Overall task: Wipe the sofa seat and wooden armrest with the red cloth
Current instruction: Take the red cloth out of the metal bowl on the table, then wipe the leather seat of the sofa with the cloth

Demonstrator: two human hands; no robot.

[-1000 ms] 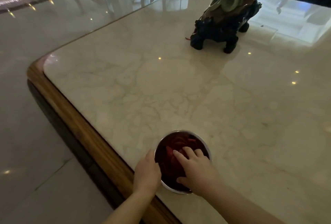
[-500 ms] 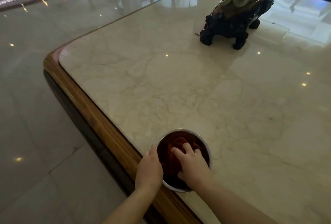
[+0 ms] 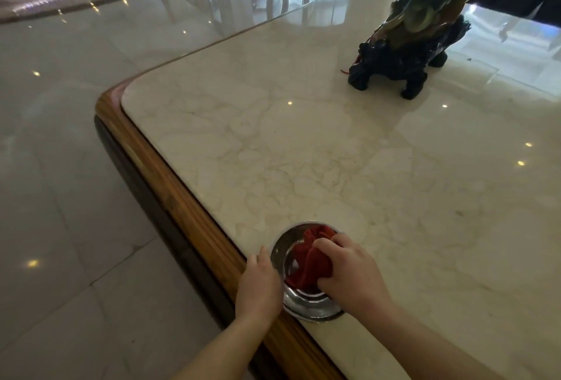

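Two hands at metal bowl (image 3: pixel 306 303): right hand (image 3: pixel 352 270) clutching bunched, creased red cloth (image 3: pixel 306 261); left hand (image 3: pixel 259 285) curled against rim.

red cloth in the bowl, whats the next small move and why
Probably lift the cloth straight up out of the bowl. The right hand is closed on it, bunched inside the bowl, and the left hand braces the bowl's rim near the table edge, so it should come free without tipping.
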